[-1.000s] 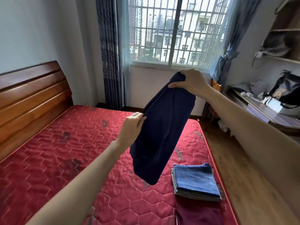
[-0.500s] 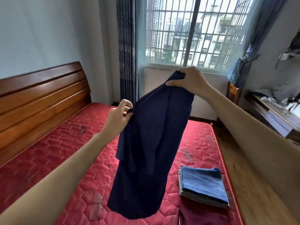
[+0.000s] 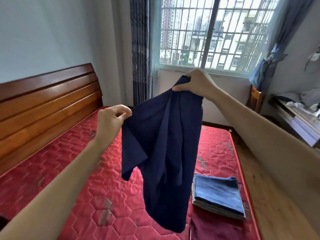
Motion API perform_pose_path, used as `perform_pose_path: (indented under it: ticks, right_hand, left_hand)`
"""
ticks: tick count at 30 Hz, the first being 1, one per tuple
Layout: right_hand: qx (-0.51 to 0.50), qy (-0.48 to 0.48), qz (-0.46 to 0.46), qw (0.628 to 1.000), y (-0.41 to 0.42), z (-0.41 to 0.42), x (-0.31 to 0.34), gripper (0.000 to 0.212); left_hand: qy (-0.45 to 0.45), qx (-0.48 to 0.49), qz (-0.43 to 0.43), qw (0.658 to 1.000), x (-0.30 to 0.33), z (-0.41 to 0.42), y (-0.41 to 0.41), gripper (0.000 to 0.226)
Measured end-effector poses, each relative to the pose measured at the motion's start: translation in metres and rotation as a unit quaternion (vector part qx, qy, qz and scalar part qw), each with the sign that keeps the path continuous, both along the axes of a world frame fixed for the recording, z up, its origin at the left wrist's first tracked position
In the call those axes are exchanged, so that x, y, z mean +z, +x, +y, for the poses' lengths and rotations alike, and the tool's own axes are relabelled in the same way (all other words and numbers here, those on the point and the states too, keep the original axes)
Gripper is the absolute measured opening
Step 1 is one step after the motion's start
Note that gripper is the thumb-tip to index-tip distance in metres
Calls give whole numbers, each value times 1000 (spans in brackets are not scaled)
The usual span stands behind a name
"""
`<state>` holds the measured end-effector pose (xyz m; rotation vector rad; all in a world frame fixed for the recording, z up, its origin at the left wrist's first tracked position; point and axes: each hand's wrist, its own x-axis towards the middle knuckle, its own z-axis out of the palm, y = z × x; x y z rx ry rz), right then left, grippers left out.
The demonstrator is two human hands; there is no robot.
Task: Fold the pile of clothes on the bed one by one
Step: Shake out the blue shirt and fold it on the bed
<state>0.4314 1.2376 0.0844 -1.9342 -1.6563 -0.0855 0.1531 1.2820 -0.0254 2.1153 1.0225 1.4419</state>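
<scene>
A corner of the navy shirt [image 3: 162, 149] is pinched between thumb and fingertips of the left hand [image 3: 110, 121]; its top is bunched in the curled fingers of the right hand [image 3: 195, 84], held higher. No writing or label can be read on it. The shirt is hung in the air above the red mattress [image 3: 69, 179], long axis vertical, hem pointing down. A stack of folded clothes [image 3: 219, 196] is partly hidden behind its right edge, beside a maroon garment [image 3: 216, 229]. A wooden headboard [image 3: 43, 104] is seen at left.
</scene>
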Motion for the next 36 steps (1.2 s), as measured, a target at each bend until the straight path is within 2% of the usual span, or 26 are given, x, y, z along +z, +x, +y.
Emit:
perform_pose_path:
  ticks: [3, 6, 10, 18, 21, 26, 31, 36]
  right_hand:
    - [-34, 13, -16, 999, -1, 9, -3, 50]
    - [-57, 13, -18, 998, -6, 15, -1, 50]
    - [-52, 4, -26, 998, -19, 20, 0, 49]
    - [-34, 22, -62, 997, -37, 20, 6, 49]
    - [-33, 34, -67, 997, -33, 17, 8, 48]
    - [-32, 30, -59, 997, -30, 21, 5, 47]
    - [-30, 29, -61, 997, -33, 27, -1, 47]
    - [-2, -4, -82, 997, -12, 23, -7, 51]
  left_hand:
    - [97, 58, 25, 993, 3, -17, 11, 11]
    - [144, 43, 62, 987, -18, -54, 39, 18]
    - [86, -16, 115, 990, -49, -83, 86, 22]
    - [-35, 69, 150, 986, -53, -48, 121, 30]
    - [-51, 110, 140, 983, -61, -32, 109, 40]
    - [-21, 152, 192, 969, -72, -26, 107, 52]
    - [12, 149, 211, 966, -76, -21, 109, 26]
    - [-16, 60, 113, 992, -78, 2, 79, 23]
